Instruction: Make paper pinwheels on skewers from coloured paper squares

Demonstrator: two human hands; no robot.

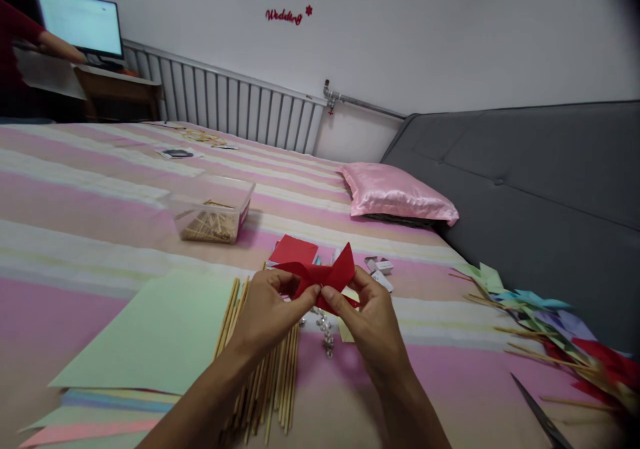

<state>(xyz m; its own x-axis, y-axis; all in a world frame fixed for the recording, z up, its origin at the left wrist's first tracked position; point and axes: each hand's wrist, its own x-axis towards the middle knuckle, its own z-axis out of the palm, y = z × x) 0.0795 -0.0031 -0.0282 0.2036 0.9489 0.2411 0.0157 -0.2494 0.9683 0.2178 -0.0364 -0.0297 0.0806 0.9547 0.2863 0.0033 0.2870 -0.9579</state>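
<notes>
A red paper pinwheel [327, 277] with pointed, bent corners is held up in front of me between both hands. My left hand [273, 305] pinches its left side, thumb pressed near the middle. My right hand [367, 309] grips the right side, and its thumb meets the left one at the pinwheel's centre. Whether a small pin is between the thumbs I cannot tell. Just below lie several small silvery pieces [327, 342], partly hidden by the hands. Behind the pinwheel rests a stack of red paper squares [295, 249]. Wooden sticks [280, 389] lie under my left forearm.
Coloured paper sheets [135, 335] lie at left. A clear plastic box [215, 215] holds small wooden pieces. At right are scissors [537, 412] and several paper pinwheels on sticks [560, 322]. A pink pillow [400, 192] lies farther back. Another person's arm [63, 45] reaches toward a desk.
</notes>
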